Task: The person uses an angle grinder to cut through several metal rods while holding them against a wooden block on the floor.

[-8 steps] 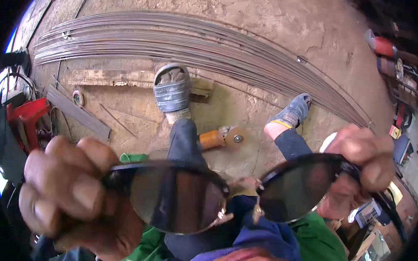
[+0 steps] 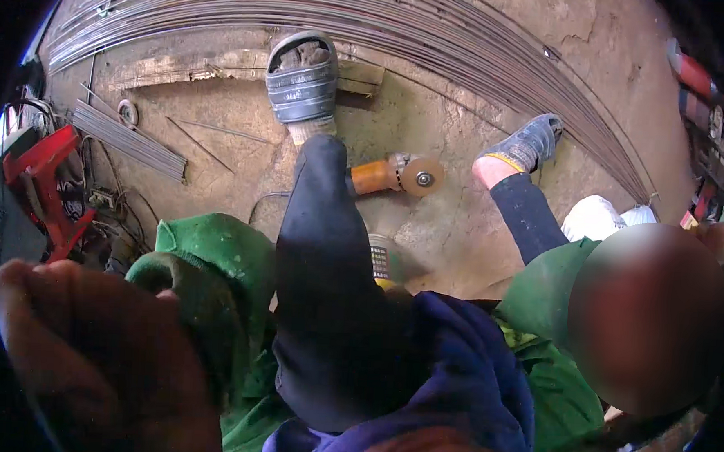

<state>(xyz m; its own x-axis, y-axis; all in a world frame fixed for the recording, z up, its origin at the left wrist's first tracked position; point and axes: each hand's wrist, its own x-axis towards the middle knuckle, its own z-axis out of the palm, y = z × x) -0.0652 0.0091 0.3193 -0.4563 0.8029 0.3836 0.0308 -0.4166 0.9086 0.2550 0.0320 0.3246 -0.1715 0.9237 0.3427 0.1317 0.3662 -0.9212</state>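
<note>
My left hand [image 2: 101, 360] is raised close at the lower left, in shade. Its fingers look curled, and whatever they grip is out of sight. Over at the right, a smeared round patch covers most of my right hand; only a little of the hand [image 2: 715, 240] shows beside it, so its grip is hidden. No sunglasses show in the picture at this moment. Green sleeves [image 2: 213, 247] cover both forearms. Between my legs an orange angle grinder [image 2: 373, 177] with a round disc [image 2: 422, 178] lies on the floor, nearest to my sandalled foot [image 2: 302, 84].
Long thin metal rods [image 2: 307, 14] stretch across the far floor, with a wooden plank [image 2: 215, 67] before them. Shorter strips [image 2: 129, 140], a tape roll [image 2: 128, 112] and a red metal stand [image 2: 49, 185] lie left. A can [image 2: 383, 258] stands near my knee; white cloth-like things [image 2: 596, 218] sit right.
The black-rimmed sunglasses held between both hands have gone out of view. Both hands have moved nearer and outward, and the floor scene has shifted upward in the picture.
</note>
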